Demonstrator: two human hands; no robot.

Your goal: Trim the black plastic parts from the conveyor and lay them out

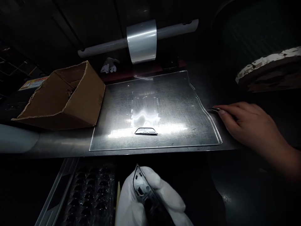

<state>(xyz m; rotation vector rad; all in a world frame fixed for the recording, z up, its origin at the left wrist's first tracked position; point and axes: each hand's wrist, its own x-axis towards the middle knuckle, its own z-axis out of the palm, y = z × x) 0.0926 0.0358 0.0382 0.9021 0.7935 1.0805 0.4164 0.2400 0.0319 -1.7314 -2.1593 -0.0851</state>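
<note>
Both hands are occupied: the white-gloved left hand, just in front of the clear mat, grips a dark tapered part with its slotted grey face showing, while the bare right hand, just beyond the mat's right edge, pinches a slim metal tool, perhaps tweezers; whether its tips are parted is too small to tell. Near the mat's front edge lies a small dark-edged trapezoid piece, apart from both hands. The step in hand seems to be readying part and tool; a move on that piece would call for a light pinch at its rim and a steady left grip. Left of the mat, on the surface, stands an open-topped cardboard box; behind the mat, a film roll encircles a tube.
</note>
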